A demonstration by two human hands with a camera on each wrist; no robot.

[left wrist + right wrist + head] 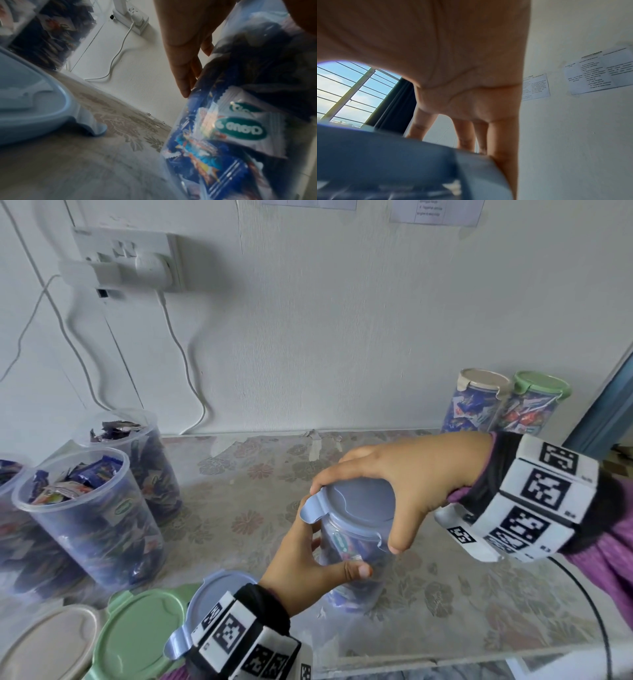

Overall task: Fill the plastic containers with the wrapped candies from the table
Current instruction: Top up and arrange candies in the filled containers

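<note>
At table centre the left hand (310,568) is gripping a filled container (356,563) while the right hand (404,481) is clasping its blue lid (356,505); two capped containers (507,402) are standing at two o'clock, three open ones (92,518) at nine.

The tabletop (428,594) has a faded flower pattern. Blue lid (359,503), blue and white candies (214,142). At the near left corner lie a green lid (137,642) and a beige lid (44,645).

Purple sleeves (609,563); black cuffs; white wrist bands (534,501) with black square-code markers
</note>
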